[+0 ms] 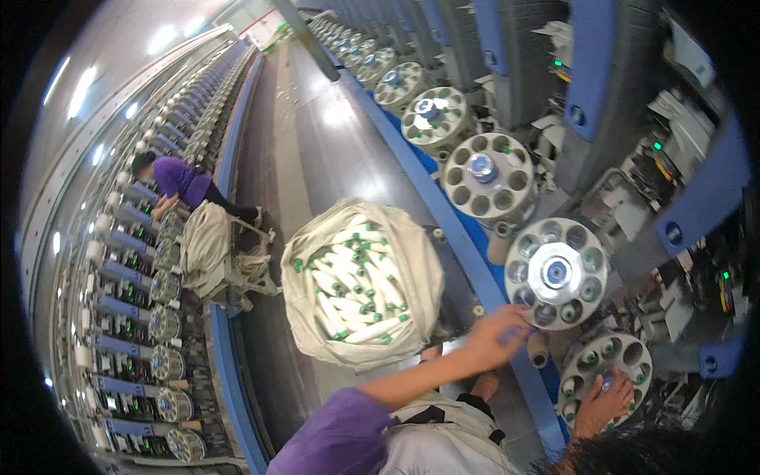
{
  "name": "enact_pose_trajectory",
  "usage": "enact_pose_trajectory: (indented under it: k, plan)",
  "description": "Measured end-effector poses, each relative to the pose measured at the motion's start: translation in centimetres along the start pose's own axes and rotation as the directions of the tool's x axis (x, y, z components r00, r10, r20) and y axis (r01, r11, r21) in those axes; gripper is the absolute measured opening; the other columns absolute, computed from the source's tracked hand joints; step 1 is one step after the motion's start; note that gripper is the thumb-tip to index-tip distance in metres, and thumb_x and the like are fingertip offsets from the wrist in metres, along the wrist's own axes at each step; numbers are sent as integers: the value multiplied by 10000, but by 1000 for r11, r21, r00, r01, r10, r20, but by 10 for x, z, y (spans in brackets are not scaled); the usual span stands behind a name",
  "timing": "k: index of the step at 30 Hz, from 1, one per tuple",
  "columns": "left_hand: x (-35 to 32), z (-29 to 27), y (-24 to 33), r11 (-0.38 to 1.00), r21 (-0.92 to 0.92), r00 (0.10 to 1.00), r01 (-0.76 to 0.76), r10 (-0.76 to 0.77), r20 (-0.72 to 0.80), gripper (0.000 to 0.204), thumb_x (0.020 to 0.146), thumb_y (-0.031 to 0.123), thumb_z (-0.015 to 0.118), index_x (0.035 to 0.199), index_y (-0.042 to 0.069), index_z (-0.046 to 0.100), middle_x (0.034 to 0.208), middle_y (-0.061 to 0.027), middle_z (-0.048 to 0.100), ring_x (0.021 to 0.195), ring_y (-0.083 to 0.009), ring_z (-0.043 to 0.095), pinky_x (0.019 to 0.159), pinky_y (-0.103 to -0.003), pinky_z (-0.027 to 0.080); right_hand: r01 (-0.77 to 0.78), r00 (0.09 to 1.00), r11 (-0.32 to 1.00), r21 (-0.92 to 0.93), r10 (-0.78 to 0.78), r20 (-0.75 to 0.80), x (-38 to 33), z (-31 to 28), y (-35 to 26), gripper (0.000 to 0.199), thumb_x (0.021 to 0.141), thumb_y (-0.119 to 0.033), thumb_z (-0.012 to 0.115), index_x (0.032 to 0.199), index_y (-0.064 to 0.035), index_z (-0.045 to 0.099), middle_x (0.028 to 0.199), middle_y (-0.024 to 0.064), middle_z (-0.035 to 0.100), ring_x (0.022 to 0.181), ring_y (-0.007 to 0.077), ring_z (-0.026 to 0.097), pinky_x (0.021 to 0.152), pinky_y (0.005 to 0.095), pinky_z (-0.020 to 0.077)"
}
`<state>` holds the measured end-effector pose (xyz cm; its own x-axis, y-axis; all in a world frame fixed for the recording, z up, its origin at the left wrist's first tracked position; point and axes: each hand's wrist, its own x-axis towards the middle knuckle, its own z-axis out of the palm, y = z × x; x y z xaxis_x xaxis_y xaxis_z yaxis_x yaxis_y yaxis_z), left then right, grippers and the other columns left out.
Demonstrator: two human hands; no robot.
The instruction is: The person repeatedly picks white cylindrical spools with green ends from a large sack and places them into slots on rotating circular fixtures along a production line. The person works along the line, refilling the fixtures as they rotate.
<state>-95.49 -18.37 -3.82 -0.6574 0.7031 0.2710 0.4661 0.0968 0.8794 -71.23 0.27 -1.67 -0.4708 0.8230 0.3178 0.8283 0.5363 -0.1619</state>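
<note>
My left hand (500,337) reaches to the lower left rim of a round bobbin magazine (583,252) with a shiny hub. Its fingers are blurred, so whether they hold anything is unclear. Below it is a nearer round magazine (571,386), with green-tipped bobbins standing in several of its holes. My right hand (606,405) lies over its middle, thumb and fingers bent about the blue hub (608,383). To the left of my left arm, a large cream cloth sack (423,273) gapes wide, filled with white yarn bobbins (360,277) on green tubes.
A row of more round magazines (487,174) runs away along the blue-edged machine (673,214) at right. Across the aisle (265,332), a person in purple (180,178) works at another machine row beside a cloth-covered cart (210,249). A brown cone (538,350) sits under the magazine.
</note>
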Motion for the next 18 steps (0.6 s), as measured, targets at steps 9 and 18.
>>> enact_pose_trajectory:
  k: [9, 18]
  plan:
    - [-133, -408, -222, 369, -133, 191, 920, -717, -671, 437, 853, 328, 684, 971, -89, 738, 932, -267, 743, 895, -382, 725, 865, -420, 553, 277, 519, 295, 914, -847, 115, -27, 49, -392, 485, 873, -153, 698, 1315, -18, 552, 1231, 207, 574, 1161, 388, 554, 969, 505, 441]
    - [-114, -444, -284, 227, -98, 93, 969, -703, -705, 493, 729, 293, 784, 1004, -113, 735, 1036, -322, 730, 1013, -437, 722, 928, -454, 558, 749, 164, 352, 561, -919, 358, -138, 150, -669, 883, 740, -39, 751, 1525, -4, 348, 1311, 245, 488, 1134, 416, 551, 877, 510, 518]
